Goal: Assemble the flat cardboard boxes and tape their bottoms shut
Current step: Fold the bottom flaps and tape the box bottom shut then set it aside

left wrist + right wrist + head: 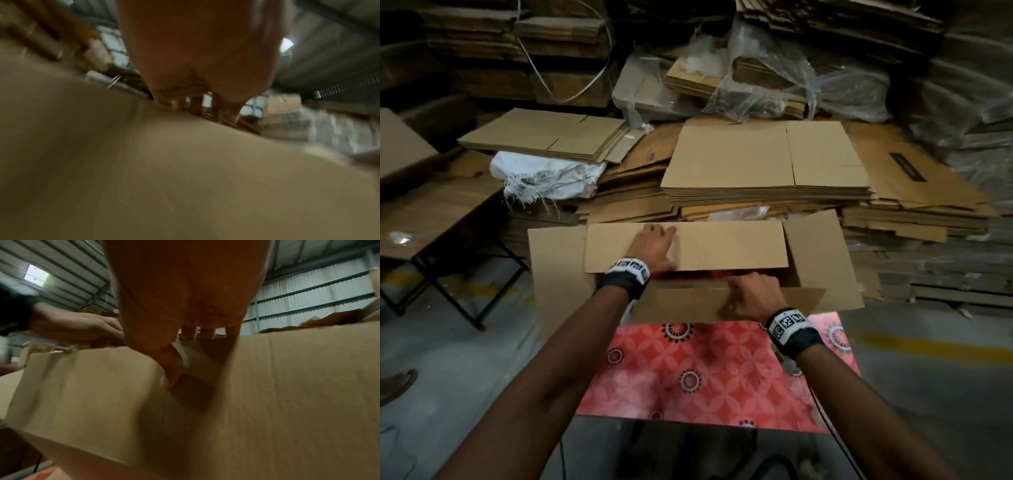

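- Cardboard box (822, 260) stands on the worktop (688, 370), which has a red floral-patterned cover; box sits at its far edge, flaps up top.
- Far long flap (722, 246) folded down over the opening; near long flap (688, 305) also coming over, a gap between the two with red showing through it.
- Left side flap (554, 267) and right side flap (822, 260) stick outward, not folded in.
- Left hand (654, 248) lies palm-down on the far flap, fingers stretched flat and pressing, nothing grasped. Left wrist view is blurred: palm (197, 53) above plain cardboard.
- Right hand (751, 294) grips the top edge of the near flap; in the right wrist view the thumb (172, 369) sits on the near face of the flap and the fingers (207, 332) go over the edge behind it.
- Both wrists carry black bands with white coded tags (789, 323).
- Behind the box: stacks of flat cardboard boxes (767, 161), another stack at left (544, 137) on a torn white sack (548, 174).
- Clear plastic wrap (774, 78) over bundles further back.
- Folding table (438, 209) at left, metal legs.
- Floor is grey with a yellow line (935, 346) at right.
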`<state>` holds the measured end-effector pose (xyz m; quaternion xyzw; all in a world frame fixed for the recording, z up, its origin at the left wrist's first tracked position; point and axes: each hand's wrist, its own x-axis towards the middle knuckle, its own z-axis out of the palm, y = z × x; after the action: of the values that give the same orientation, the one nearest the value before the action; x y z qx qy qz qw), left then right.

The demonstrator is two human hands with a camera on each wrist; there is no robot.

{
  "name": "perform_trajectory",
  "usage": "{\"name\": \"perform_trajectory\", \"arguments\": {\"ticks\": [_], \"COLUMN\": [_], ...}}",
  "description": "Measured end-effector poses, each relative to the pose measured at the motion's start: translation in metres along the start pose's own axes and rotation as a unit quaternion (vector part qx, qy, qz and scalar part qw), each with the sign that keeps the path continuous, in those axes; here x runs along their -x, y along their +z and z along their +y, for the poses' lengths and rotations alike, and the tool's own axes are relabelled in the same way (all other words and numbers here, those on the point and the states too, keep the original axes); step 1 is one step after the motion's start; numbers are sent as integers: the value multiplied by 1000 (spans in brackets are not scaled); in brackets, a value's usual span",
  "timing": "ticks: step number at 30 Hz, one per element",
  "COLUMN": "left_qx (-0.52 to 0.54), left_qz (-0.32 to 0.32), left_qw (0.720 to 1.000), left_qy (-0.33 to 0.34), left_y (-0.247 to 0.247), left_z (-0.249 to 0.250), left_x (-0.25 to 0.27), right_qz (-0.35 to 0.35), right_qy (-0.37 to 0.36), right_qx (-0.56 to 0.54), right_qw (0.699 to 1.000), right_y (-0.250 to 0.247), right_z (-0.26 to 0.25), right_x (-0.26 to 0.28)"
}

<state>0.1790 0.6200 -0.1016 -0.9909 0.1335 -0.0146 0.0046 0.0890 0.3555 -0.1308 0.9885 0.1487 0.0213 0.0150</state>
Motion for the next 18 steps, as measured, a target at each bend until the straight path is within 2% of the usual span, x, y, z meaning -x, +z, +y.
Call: {"name": "perform_trajectory", "arguments": {"ticks": [3,6,9,12,15,18], "left_qx": [-165,-194,-155,-49,28,40], "left_qz": [-60,-68,-66,-51,-33,-12], "left_qw": [984,977,982,992,998,999], "left_qy": [2,51,84,108,48,16], "left_y": [-1,8,-5,-39,-74,-85], "left_z": [4,14,24,13,-12,-36], "left_x": [-10,-9,-10,-15,-13,-2], "right_qz": [-28,-34,-3,19,61,118], "right_qy": [1,10,17,35,50,75], "right_qx": [11,20,11,7,-4,-16], "right_qw": [1000,999,1000,999,997,990], "right_y": [8,16,13,8,5,1], "right_z": [-14,-22,-25,-19,-6,11], "right_x": [5,8,15,20,20,20]}}
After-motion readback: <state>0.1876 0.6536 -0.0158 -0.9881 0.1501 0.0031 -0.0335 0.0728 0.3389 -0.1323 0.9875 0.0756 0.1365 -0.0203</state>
